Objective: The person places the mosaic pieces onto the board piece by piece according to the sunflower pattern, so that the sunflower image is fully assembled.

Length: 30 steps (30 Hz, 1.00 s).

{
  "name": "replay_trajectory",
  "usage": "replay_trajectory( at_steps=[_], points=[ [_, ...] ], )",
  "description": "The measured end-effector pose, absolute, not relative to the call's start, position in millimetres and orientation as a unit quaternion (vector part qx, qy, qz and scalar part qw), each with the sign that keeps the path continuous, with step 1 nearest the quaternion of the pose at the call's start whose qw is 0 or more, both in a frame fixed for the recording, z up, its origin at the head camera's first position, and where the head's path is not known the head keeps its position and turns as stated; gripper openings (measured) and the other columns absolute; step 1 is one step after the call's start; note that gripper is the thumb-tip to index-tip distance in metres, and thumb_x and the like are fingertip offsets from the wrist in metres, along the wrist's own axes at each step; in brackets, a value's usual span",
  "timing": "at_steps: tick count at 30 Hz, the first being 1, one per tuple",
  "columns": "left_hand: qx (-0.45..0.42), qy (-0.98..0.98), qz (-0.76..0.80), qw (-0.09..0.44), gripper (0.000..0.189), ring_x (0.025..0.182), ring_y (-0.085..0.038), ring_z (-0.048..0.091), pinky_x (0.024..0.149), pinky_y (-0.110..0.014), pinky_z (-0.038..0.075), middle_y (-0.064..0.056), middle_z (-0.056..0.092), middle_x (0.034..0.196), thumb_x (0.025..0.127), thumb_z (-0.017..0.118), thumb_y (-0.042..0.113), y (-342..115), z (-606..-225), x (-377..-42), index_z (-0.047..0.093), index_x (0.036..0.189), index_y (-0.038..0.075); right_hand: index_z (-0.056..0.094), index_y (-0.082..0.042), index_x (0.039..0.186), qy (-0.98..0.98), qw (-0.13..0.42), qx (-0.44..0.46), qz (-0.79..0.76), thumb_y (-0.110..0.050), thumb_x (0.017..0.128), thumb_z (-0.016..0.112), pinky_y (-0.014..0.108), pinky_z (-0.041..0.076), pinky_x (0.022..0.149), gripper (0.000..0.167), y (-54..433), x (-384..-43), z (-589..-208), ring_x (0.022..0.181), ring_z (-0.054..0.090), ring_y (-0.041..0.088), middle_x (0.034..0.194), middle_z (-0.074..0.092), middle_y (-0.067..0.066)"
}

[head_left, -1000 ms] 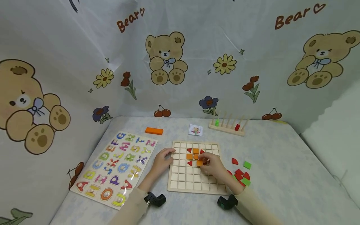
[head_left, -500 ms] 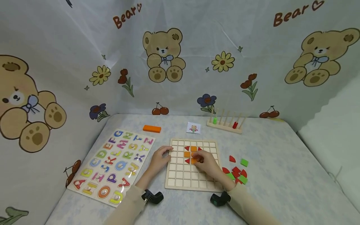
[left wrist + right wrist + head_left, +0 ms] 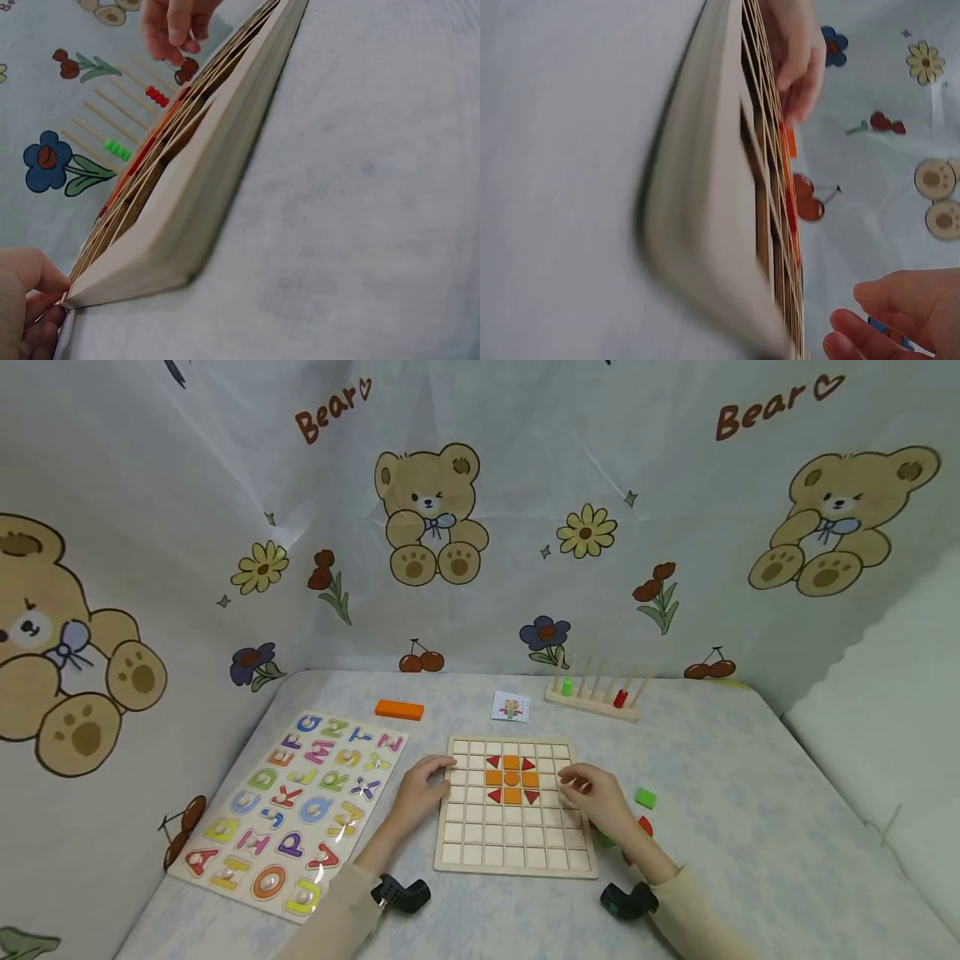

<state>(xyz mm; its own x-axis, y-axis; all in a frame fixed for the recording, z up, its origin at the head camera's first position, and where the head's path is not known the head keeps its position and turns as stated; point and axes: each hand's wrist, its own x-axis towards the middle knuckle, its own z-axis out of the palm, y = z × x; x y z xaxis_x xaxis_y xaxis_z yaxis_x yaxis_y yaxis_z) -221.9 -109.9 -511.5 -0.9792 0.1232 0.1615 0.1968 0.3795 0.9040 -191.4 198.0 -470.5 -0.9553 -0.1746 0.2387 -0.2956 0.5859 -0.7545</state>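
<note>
A square wooden grid board [image 3: 480, 853] lies in front of me. In its cells, several orange squares [image 3: 512, 796] surround an orange disc [image 3: 512, 778], with red triangles [image 3: 531, 796] at the corners of this pattern. At the board's left edge, my left hand [image 3: 417, 792] grips the rim; the left wrist view shows thumb [image 3: 46, 277] and fingers meeting there. My right hand [image 3: 602, 800] hovers by the board's right edge, its fingers slightly bent and apart. Nothing shows between thumb and fingers in the right wrist view. That forearm partly hides loose red and green pieces [image 3: 646, 798].
A letter puzzle board [image 3: 247, 814] lies on the left. Behind the grid board are an orange block [image 3: 399, 710], a small pattern card [image 3: 511, 707] and a wooden peg stand [image 3: 592, 700] with green and red beads. A bear-print cloth [image 3: 480, 635] hangs behind the table.
My right hand has let go of an orange square, now in the cell right of the disc, and moved right, off the pattern. My left hand has stayed at the board's left edge.
</note>
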Motion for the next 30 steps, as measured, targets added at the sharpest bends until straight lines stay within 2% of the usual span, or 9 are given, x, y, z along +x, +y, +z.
replay_trajectory(
  at_steps=[4, 9, 13, 16, 23, 30],
  points=[
    [-0.097, -0.829, -0.551, 0.028, 0.036, 0.125, -0.028, 0.058, 0.111, -0.046, 0.045, -0.011, 0.064, 0.129, 0.087, 0.062, -0.004, -110, -516, -218, 0.068, 0.121, 0.005, 0.070, 0.004, 0.107, -0.900, 0.077, 0.092, 0.420, 0.004, 0.087, 0.069, 0.022, 0.053, 0.068, 0.020, 225, -185, -475, 0.080, 0.061, 0.016, 0.096, 0.070, 0.015],
    [-0.101, -0.827, -0.553, 0.022, 0.035, 0.125, -0.027, 0.058, 0.110, -0.046, 0.046, -0.010, 0.064, 0.129, 0.087, 0.062, -0.003, -112, -517, -220, 0.068, 0.121, 0.006, 0.068, 0.005, 0.111, -0.915, 0.081, 0.048, 0.392, 0.006, 0.085, 0.068, 0.022, 0.054, 0.071, 0.026, 251, -188, -475, 0.089, 0.062, 0.027, 0.102, 0.069, 0.019],
    [-0.099, -0.828, -0.552, 0.022, 0.035, 0.125, -0.025, 0.058, 0.110, -0.044, 0.046, -0.009, 0.064, 0.130, 0.089, 0.062, -0.001, -113, -516, -224, 0.068, 0.122, 0.007, 0.065, 0.006, 0.116, -0.924, 0.056, 0.038, 0.377, 0.005, 0.084, 0.069, 0.033, 0.057, 0.077, 0.033, 262, -196, -475, 0.094, 0.062, 0.032, 0.106, 0.068, 0.022],
    [-0.094, -0.827, -0.554, 0.016, 0.035, 0.125, -0.024, 0.057, 0.110, -0.043, 0.046, -0.008, 0.064, 0.131, 0.089, 0.063, 0.000, -113, -515, -225, 0.068, 0.123, 0.008, 0.064, 0.007, 0.118, -0.928, 0.032, 0.045, 0.369, 0.004, 0.082, 0.072, 0.038, 0.057, 0.078, 0.037, 266, -199, -477, 0.093, 0.063, 0.032, 0.107, 0.069, 0.023],
    [-0.099, -0.825, -0.556, 0.019, 0.036, 0.126, -0.026, 0.056, 0.111, -0.045, 0.044, -0.010, 0.063, 0.131, 0.089, 0.063, -0.002, -113, -514, -224, 0.068, 0.123, 0.006, 0.066, 0.006, 0.116, -0.931, 0.031, 0.053, 0.361, 0.004, 0.082, 0.072, 0.029, 0.053, 0.071, 0.035, 266, -202, -482, 0.086, 0.063, 0.027, 0.101, 0.069, 0.020],
    [-0.102, -0.825, -0.556, 0.023, 0.035, 0.127, -0.028, 0.056, 0.111, -0.045, 0.044, -0.011, 0.063, 0.132, 0.089, 0.062, -0.003, -112, -513, -222, 0.067, 0.123, 0.005, 0.066, 0.006, 0.116, -0.932, 0.028, 0.055, 0.356, 0.003, 0.083, 0.072, 0.025, 0.053, 0.070, 0.034, 266, -202, -484, 0.087, 0.063, 0.027, 0.104, 0.069, 0.021]
  ],
)
